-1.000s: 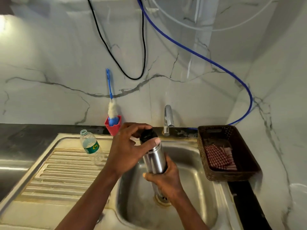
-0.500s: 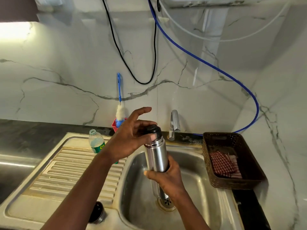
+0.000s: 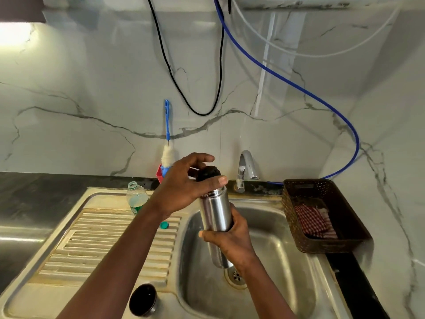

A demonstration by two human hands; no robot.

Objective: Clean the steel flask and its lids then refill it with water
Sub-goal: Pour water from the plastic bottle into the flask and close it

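The steel flask (image 3: 215,208) is being held close to upright over the sink (image 3: 287,272), its base hanging just above the drain (image 3: 235,276), as a person is working at a dark kitchen bench (image 3: 34,192). The right hand (image 3: 230,240) is wrapping its grip around the lower half of the flask's body, fingers and thumb curled round it. The left hand (image 3: 184,189) is reaching in from the drainboard (image 3: 103,245) side, its grip holding the black lid (image 3: 208,173) at the flask's mouth, thumb pressing the near side and fingers arching over the top; whether the lid is screwed tight cannot be told. A cup lid (image 3: 143,300), dark inside, is sitting mouth-up at the near edge of the drainboard, well apart from the flask. Farther back on the drainboard an uncapped plastic bottle (image 3: 136,199) is standing, partly hidden by the left forearm, with a green cap (image 3: 164,225) lying near it. Against the marble wall a blue-handled bottle brush (image 3: 167,155) is standing in a red holder (image 3: 159,174), and a tap (image 3: 246,165) is rising behind the sink. To the right of the sink a brown basket (image 3: 322,246) is holding a red checked cloth (image 3: 312,221). A blue hose (image 3: 357,143) and a black cable (image 3: 202,114) are hanging down the wall.
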